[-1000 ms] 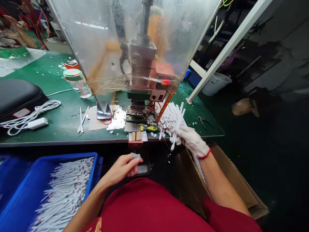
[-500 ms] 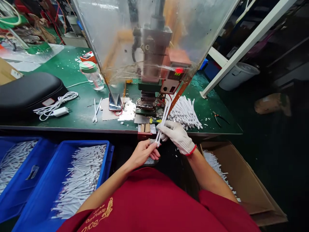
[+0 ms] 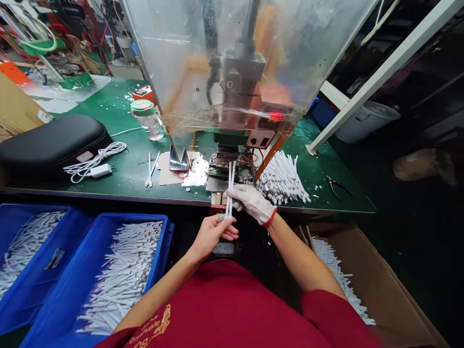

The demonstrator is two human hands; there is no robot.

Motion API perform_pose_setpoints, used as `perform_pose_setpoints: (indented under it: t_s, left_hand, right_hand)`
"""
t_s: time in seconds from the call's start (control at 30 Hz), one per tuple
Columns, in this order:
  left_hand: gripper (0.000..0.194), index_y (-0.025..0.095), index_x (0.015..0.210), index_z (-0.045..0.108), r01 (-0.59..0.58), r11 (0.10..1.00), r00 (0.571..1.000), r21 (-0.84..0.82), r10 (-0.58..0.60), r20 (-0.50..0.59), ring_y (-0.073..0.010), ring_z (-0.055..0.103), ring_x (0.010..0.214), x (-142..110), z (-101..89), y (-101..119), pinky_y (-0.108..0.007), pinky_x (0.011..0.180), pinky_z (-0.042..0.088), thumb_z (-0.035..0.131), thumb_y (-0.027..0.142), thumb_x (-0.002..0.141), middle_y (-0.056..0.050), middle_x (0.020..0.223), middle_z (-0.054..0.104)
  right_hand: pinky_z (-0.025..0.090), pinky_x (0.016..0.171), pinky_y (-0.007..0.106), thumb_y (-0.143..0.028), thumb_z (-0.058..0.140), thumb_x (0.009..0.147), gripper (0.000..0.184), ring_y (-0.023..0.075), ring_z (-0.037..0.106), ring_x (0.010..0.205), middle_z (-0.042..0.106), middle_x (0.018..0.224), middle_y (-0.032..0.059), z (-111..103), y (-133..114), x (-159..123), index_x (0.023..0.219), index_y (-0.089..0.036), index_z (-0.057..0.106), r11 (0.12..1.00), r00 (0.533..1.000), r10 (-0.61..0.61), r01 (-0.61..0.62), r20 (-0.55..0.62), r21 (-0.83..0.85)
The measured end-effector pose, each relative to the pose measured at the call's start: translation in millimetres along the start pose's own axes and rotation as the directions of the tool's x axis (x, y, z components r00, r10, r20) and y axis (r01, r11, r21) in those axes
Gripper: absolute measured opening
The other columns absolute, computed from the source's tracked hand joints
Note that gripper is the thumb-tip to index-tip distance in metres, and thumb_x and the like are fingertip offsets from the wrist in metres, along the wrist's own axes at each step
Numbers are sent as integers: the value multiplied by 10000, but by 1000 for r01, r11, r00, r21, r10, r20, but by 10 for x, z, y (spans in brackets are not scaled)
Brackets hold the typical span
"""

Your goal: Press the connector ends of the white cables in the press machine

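Green workbench (image 3: 123, 166) behind white plastic strips (image 3: 229, 181), long axis upright, pinched in gloved right-hand fingers (image 3: 235, 193)

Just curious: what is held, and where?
White strips, pinched near their lower ends by the gloved right hand; the bare left hand sits just below.

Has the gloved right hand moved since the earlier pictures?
Yes: the gloved right hand, holding white strips, has moved left, closer to the green press base.

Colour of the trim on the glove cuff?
Red, a band at the cuff of the white glove, head view.
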State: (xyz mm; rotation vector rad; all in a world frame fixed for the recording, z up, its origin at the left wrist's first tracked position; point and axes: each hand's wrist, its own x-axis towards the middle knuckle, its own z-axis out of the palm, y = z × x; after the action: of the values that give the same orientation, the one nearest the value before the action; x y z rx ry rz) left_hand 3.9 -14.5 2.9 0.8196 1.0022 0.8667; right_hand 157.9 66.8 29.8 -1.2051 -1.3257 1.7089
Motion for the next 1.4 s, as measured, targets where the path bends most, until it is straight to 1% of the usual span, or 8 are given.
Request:
perform_pose_setpoints:
  t_s: [0.1,0.23,0.6,0.77,0.87,1.0,1.1,1.4]
  left_hand:
    - [486,73,931,672,-4,1000,999,-21,3,-43,-197,712,626,34,-38,38,-247,572,549,723,516,738,-97,697,723]
    - [522,68,874,674,66,998,998,17,-66,9,-204,706,592,93,-97,64,-243,534,535,698,571,732,-111,670,719]
    - [489,82,790,679,79,995,996,67,-82,39,-190,691,562,133,-131,99,-235,521,513,675,569,750,-106,632,710]
    - [485,80,795,678,84,994,996,62,-87,38,-190,692,562,133,-130,95,-233,522,517,680,562,748,-105,631,708]
    - [505,77,851,679,114,993,992,39,-116,41,-197,701,572,130,-94,105,-233,520,524,672,571,747,-112,660,717]
    - [588,78,938,669,158,987,987,19,-158,40,-202,709,585,131,-22,133,-239,525,535,608,640,778,-122,697,723]
    - [607,81,887,665,141,990,989,21,-141,40,-200,707,583,138,4,139,-232,522,531,610,672,761,-114,678,714]
    - [621,86,793,655,107,994,994,-14,-107,31,-196,684,532,162,38,107,-244,503,503,608,701,716,-106,617,699]
  right_hand:
    - [331,390,155,-479,699,773,348,51,434,433,556,583,-7,32,50,201,760,-137,638,995,998,59,-60,15,77]
    - [309,354,160,-472,716,734,348,54,418,401,555,559,-6,58,168,353,744,-130,649,989,995,90,-85,-33,120]
    - [378,373,177,-428,744,710,314,69,459,417,579,574,-6,63,206,361,730,-145,611,968,997,82,-80,3,238]
    - [309,342,172,-442,742,714,329,64,431,390,555,540,-17,52,232,368,733,-145,603,969,997,79,-79,10,235]
    - [313,346,177,-437,737,720,319,66,420,385,538,522,-21,36,216,387,745,-142,621,969,995,99,-98,9,226]
    - [379,386,187,-402,717,732,270,82,479,451,597,610,9,27,153,512,781,-139,679,971,993,61,-35,-105,238]
    - [433,439,194,-339,722,730,213,95,528,525,630,674,30,39,108,665,753,-131,685,943,980,12,55,-201,327]
    - [480,436,239,-293,677,787,174,126,553,485,637,637,58,43,139,859,761,-123,651,907,971,48,55,-233,417]
